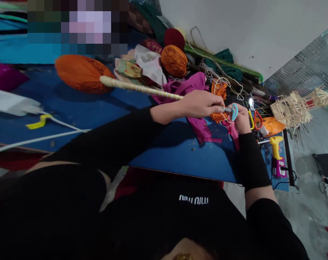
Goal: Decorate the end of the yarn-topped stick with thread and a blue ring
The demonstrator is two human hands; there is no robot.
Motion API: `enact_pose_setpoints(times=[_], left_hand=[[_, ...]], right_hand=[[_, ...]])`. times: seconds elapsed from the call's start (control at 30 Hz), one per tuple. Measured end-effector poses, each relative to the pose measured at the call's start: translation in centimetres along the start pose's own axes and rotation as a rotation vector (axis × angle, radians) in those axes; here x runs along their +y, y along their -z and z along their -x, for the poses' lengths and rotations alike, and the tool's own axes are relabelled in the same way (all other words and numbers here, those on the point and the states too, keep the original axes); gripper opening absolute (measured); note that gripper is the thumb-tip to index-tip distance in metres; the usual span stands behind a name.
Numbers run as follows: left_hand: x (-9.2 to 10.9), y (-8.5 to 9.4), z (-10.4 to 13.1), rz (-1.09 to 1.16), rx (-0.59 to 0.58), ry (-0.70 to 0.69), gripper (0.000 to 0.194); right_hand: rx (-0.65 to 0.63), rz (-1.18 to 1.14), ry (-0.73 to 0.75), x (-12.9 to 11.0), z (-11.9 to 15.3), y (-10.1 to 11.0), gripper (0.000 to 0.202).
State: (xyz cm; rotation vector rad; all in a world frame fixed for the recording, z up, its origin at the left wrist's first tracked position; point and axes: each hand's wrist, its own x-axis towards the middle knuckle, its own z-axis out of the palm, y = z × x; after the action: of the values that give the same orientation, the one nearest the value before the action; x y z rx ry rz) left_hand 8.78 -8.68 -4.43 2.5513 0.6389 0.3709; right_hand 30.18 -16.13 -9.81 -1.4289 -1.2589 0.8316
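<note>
My left hand (pixel 197 103) is closed around a long cream stick (pixel 142 87) wrapped in a spiral yellowish pattern. The stick's rounded far end overlaps an orange cloth-covered bulb (pixel 81 74); whether the two are joined I cannot tell. Close by, my right hand (pixel 241 117) is closed at the stick's near end, with a light blue loop (pixel 234 112) at its fingers. Thin pale strings hang below the fingers. Under the hands lie magenta cloth (pixel 200 130) and crumpled orange material (pixel 219 117). Part of the stick is hidden behind my left hand.
Scissors (pixel 257 119) and a yellow glue gun (pixel 276 146) lie right on the blue table (pixel 164 155). Behind are another orange bulb (pixel 174 60), a dark red ball (pixel 174 39) and tangled cord (pixel 220 77). A white cable (pixel 58 136) crosses at left. A wooden-stick structure (pixel 291 108) stands right.
</note>
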Motion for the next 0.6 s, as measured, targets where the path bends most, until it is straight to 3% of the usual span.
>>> enact_pose_setpoints(times=[0.13,0.27,0.5,0.6], left_hand=[[0.1,-1.6,-0.2,-0.070,-0.101,-0.003,0.038],[-0.1,-3.2,-0.3,-0.079,-0.130,-0.032,0.040],[-0.9,-4.0,-0.2,-0.056,-0.153,-0.078,0.036],[-0.8,-4.3,-0.4,-0.092,-0.190,-0.066,0.033]], right_hand=[[-0.088,0.053,0.021,-1.0,0.0,0.3,0.044],[-0.142,0.164,0.054,-1.7,0.3,0.1,0.047],[-0.090,0.330,0.165,-1.7,0.9,-1.0,0.043],[-0.090,0.517,0.185,-1.9,1.2,-1.3,0.039]])
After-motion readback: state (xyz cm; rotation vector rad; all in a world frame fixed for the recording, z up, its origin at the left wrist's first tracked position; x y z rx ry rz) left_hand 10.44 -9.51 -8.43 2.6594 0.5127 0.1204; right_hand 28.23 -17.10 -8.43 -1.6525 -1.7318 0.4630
